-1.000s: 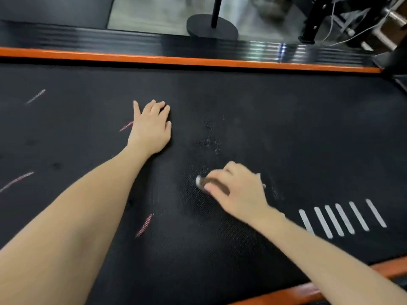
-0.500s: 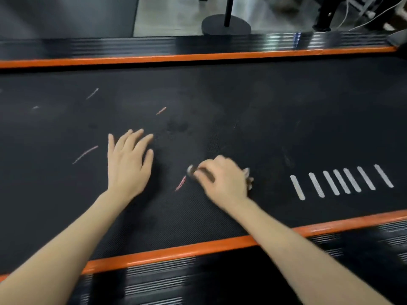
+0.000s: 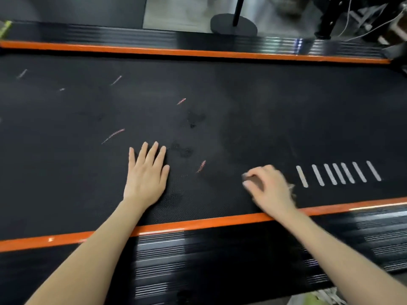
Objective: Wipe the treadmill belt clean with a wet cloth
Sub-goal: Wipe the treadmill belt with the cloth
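**gymrat_88:** head cam view, what are the hands actually doing here?

**belt_fixer:** The left hand (image 3: 146,175) is flat on the treadmill belt (image 3: 242,95), palm down with the fingers straight, so there's no grip on anything. It sits not far in from the near edge, and its forearm crosses the near orange strip (image 3: 198,223).

**gymrat_88:** and the other one?

**belt_fixer:** The right hand (image 3: 269,188) is off to its right, close to the same near edge. Its grip is curled tight round a small dark cloth (image 3: 253,181) and presses it down on the belt. Most of the cloth is hidden under the fingers. You get a dark bit by the thumb and a frayed bit poking out the other side, all blurry.

**gymrat_88:** so where's that on the belt?

**belt_fixer:** It's just left of the row of white stripes (image 3: 337,173), close but not touching. A short pink dash (image 3: 201,166) lies between the two hands, and more of them are scattered toward the far left. There are darker blotches (image 3: 193,119) past the left hand's fingertips, around mid belt.

**gymrat_88:** anything else around?

**belt_fixer:** There's a ribbed black side rail (image 3: 198,260) on the near side and a far orange strip (image 3: 198,52) along the other edge. Past that, a round black stand base (image 3: 233,24) sits on the floor.
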The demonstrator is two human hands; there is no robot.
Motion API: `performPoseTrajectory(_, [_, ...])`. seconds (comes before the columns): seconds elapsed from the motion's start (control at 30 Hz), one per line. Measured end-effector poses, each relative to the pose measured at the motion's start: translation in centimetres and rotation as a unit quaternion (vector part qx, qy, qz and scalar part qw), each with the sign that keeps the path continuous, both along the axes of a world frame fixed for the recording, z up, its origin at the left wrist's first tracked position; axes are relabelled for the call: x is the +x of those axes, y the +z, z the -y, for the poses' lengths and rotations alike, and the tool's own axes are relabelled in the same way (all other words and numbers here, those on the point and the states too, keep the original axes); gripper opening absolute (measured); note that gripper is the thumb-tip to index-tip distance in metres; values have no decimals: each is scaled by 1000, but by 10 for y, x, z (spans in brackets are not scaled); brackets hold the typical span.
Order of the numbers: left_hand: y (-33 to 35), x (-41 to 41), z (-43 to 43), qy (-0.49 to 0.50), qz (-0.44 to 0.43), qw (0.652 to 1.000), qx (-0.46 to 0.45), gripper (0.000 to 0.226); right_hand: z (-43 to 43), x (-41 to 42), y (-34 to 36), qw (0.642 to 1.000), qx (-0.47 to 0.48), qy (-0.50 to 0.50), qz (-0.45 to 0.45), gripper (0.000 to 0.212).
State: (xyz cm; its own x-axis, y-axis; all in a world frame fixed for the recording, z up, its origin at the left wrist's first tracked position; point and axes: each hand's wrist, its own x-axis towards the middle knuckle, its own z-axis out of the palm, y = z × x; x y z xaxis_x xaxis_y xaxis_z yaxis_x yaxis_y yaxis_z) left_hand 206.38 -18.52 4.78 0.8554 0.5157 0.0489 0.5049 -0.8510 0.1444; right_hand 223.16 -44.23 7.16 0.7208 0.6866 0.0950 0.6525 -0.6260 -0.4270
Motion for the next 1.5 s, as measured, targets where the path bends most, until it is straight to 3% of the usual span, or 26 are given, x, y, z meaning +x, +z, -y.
performPoseTrajectory(0.1, [-3,-2,-3,15,6,1000,-7,60,-66,-62,-1,980,6,194,-47,32])
performPoseTrajectory(0.17, [-6,-3,-5,13,16,1000,-11,60,-92,-62,-1,963,-8,268,-25,33])
performPoseTrajectory(0.23, [-8,-3,-8,11,24,1000,-14,60,-105,-31,-4,970,-5,244,19,36])
performPoseTrajectory(0.37, [-10,-3,-7,17,30,999,-18,59,-119,37,-5,999,29,-11,18,31])
performPoseTrajectory(0.4, [-9,-2,-6,19,31,999,-18,59,-123,34,-6,999,27,-34,17,27])
performPoseTrajectory(0.47, [-8,-1,-6,21,30,999,-22,59,-120,5,-8,999,29,10,36,29])
performPoseTrajectory(0.57, [-7,-1,-6,17,27,999,-22,59,-93,-47,-10,987,32,159,9,29])
performPoseTrajectory(0.63, [-8,-3,-6,13,27,999,-23,59,-91,-33,-7,981,20,194,24,30])
performPoseTrajectory(0.73, [-9,-4,-7,15,28,999,-22,59,-119,16,-5,993,3,96,68,30])
performPoseTrajectory(0.83, [-10,-2,-7,16,29,999,-24,60,-136,24,-10,999,8,-26,32,25])
performPoseTrajectory(1.0, [-9,-3,-7,13,24,999,-18,58,-91,-49,-11,989,54,134,-12,31])
performPoseTrajectory(1.07, [-9,-4,-7,14,25,999,-19,58,-86,-40,-9,985,45,169,6,30])
performPoseTrajectory(1.13, [-9,-3,-7,12,25,999,-18,58,-101,-13,-9,990,36,130,38,32])
performPoseTrajectory(1.2, [-10,-3,-8,13,27,999,-19,58,-122,15,-4,999,5,26,44,29])
performPoseTrajectory(1.3, [-9,-3,-8,16,30,999,-22,57,-136,31,5,997,-25,-59,-40,23])
performPoseTrajectory(1.4, [-8,-3,-8,19,28,999,-17,56,-127,27,35,976,97,-89,-174,12])
performPoseTrajectory(1.47, [-8,-4,-7,18,26,999,-17,56,-116,26,59,930,189,-106,-296,7])
performPoseTrajectory(1.5, [-8,-4,-7,19,27,999,-18,56,-110,26,72,891,218,-103,-385,11])
